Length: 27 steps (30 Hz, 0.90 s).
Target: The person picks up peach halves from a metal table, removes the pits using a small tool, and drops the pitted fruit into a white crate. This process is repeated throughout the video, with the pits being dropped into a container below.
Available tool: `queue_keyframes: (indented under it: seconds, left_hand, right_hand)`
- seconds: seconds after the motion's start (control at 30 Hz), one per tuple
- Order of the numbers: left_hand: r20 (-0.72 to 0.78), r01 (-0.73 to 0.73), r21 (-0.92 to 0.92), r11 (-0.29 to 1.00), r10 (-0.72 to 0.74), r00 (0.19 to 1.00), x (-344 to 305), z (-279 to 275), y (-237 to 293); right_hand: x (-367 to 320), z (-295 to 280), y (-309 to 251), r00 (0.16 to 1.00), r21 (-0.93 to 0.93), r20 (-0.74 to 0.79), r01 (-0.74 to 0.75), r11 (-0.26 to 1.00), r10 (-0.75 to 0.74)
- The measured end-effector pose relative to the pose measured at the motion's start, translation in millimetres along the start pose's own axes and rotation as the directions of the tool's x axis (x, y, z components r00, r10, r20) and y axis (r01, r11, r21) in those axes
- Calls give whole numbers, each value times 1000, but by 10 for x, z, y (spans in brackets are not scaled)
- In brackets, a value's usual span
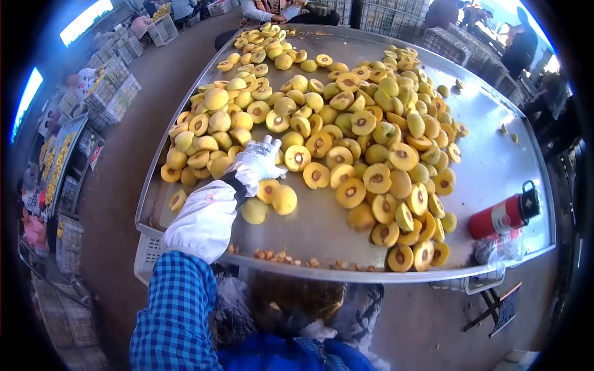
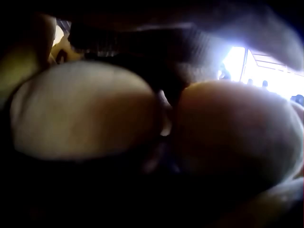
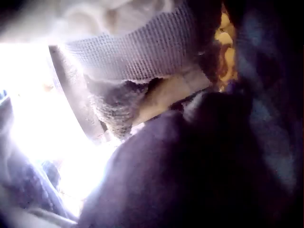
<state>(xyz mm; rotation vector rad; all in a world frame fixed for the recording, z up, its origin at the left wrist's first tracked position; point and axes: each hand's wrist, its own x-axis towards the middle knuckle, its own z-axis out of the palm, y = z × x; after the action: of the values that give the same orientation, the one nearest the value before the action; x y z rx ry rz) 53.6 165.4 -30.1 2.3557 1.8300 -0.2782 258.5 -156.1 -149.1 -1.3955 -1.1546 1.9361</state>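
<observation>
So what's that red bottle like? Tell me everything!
The red bottle looks hard and rounded, with a pale label and a black cap on, topped by a loop. It seems to stand, slanted by the lens, on the metal table near its right corner, by some clear plastic; I can't tell if they touch.

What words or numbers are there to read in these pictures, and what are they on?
None that I can read.
Red bottle: any marks on its pale patch are too small and blurred to read.
White sleeve: a small pinkish mark, too blurred to tell if it's writing.
</observation>
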Motion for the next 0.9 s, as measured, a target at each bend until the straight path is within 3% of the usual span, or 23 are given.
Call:
queue_keyframes:
  seconds: [0.1,0.17,0.23,0.27,0.3,0.33,0.37,0.43,0.5,0.53,0.57,0.63,0.73,0.83,0.87,0.9]
  left_hand:
    - [66,0,-101,995,6,998,-352,-46,286]
    - [-18,12,-266,964,-18,1000,-629,-116,388]
    - [-243,-10,-529,848,-140,960,-719,48,370]
    - [-429,-235,-726,646,-159,889,-585,379,236]
    - [-387,-379,-921,85,-121,914,-557,458,175]
    - [-204,-244,-940,-237,-183,962,-889,261,263]
    - [-5,-105,-836,-538,-185,983,-1271,4,358]
    - [-7,-19,-614,-789,-19,1000,-1678,5,397]
    - [6,-36,-589,-807,-49,999,-1958,179,462]
    - [33,-3,-613,-790,-29,999,-2090,270,500]
    - [-3,43,-551,-833,54,999,-2190,370,538]
    - [33,-8,-557,-831,-32,999,-2415,374,703]
    - [-30,-15,-564,-826,2,1000,-2611,457,801]
    - [9,-71,-533,-843,-90,996,-2651,611,888]
    - [-70,-68,-530,-845,-36,997,-2682,647,881]
    - [-92,-78,-545,-835,-32,995,-2715,677,894]
  right_hand:
    - [-214,105,-176,996,-46,59,64,997,-61]
    - [-380,210,-314,989,-111,120,104,988,-90]
    - [-500,279,-387,977,-210,197,121,970,-79]
    - [-498,324,-339,972,-169,219,127,977,-89]
    - [-422,321,-63,965,-21,160,212,977,-206]
    - [-505,319,-173,979,100,121,153,983,-165]
    - [-589,316,-283,989,225,81,102,969,-123]
    - [-681,284,-522,943,-20,14,332,943,-331]
    - [-686,280,-693,890,-215,-6,444,870,-455]
    - [-761,340,-876,813,-312,-43,542,781,-581]
    - [-750,355,-929,802,-431,-52,520,737,-596]
    - [-764,413,-1015,733,-520,-64,555,650,-677]
    - [-669,463,-969,686,-572,-113,547,611,-719]
    - [-637,513,-928,656,-565,-137,564,602,-742]
    - [-686,536,-964,794,-534,-147,438,723,-589]
    - [-687,544,-958,757,-582,-118,472,663,-643]
